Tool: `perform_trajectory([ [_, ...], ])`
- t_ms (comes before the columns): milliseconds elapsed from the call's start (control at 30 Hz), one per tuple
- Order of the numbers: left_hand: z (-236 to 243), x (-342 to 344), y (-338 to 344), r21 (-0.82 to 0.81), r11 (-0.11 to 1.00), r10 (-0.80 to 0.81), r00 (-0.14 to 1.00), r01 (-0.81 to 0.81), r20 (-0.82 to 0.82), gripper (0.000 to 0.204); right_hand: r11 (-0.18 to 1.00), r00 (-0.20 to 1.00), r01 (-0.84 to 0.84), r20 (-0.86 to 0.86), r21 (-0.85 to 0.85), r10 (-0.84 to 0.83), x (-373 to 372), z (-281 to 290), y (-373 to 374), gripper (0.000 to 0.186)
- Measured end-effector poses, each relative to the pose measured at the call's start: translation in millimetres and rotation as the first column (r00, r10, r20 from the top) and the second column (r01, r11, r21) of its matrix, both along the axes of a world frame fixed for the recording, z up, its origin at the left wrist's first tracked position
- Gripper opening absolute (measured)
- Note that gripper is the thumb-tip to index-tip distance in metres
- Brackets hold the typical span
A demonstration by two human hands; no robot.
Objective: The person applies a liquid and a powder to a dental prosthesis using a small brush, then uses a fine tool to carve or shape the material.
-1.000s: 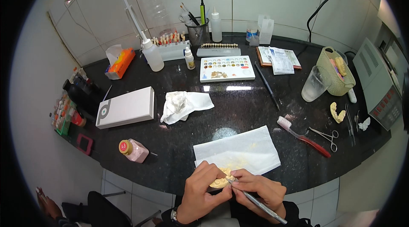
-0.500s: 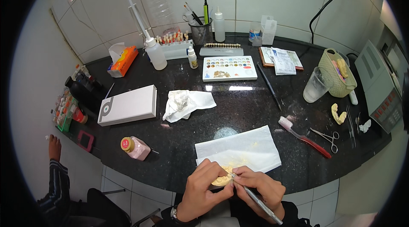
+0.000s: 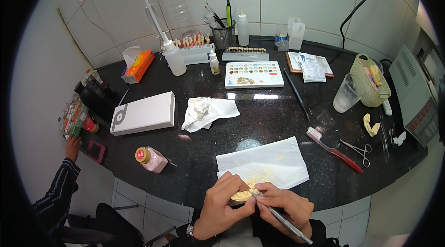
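Observation:
My left hand is closed on a yellow dental cast, held at the table's near edge. In my right hand is a slim silver pen-shaped dental tool, gripped like a pencil, its tip end at the teeth of the cast. The fingertips of both hands meet there, so the exact contact is hidden. Just beyond lies a white paper sheet with yellow dust and crumbs on it.
Left are a pink powder bottle, a white box and a crumpled tissue. Right are a red toothbrush, clamp scissors and a second cast. Another person's hand reaches to small bottles at far left.
The other person's hand has moved right and up, to the small bottles. My hands stay at the cast; the tool has shifted slightly. The whole view has slid a little to the right.

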State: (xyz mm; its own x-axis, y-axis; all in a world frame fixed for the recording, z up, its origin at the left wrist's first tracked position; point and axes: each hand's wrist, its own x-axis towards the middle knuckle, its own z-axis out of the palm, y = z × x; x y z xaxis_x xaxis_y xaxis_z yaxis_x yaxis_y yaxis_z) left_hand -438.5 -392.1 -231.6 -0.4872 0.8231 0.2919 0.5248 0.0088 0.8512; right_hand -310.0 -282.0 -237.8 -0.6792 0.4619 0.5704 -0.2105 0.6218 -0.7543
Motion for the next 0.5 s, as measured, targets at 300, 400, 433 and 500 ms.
perform_trajectory([
  [300,0.9,0.2,1.2,0.001,1.0,-0.004,1.0,0.004,-0.002,0.02,0.999,0.999,0.031,-0.006,-0.011,-0.031,-0.8,0.8,-1.3,0.022],
  [400,2.3,0.2,2.3,0.014,1.0,0.0,1.0,0.0,0.005,0.02,0.999,1.0,0.017,-0.016,-0.029,-0.017,1.0,0.3,-0.8,0.022],
  [433,1.4,0.4,2.5,0.011,1.0,-0.003,1.0,0.003,0.007,0.02,0.999,1.0,0.009,-0.023,-0.035,-0.01,2.0,-1.3,-0.7,0.021],
  [500,1.0,0.4,2.8,0.007,1.0,-0.007,1.0,0.007,0.004,0.019,0.999,1.0,-0.001,-0.023,-0.048,0.0,3.0,-3.6,0.5,0.021],
])
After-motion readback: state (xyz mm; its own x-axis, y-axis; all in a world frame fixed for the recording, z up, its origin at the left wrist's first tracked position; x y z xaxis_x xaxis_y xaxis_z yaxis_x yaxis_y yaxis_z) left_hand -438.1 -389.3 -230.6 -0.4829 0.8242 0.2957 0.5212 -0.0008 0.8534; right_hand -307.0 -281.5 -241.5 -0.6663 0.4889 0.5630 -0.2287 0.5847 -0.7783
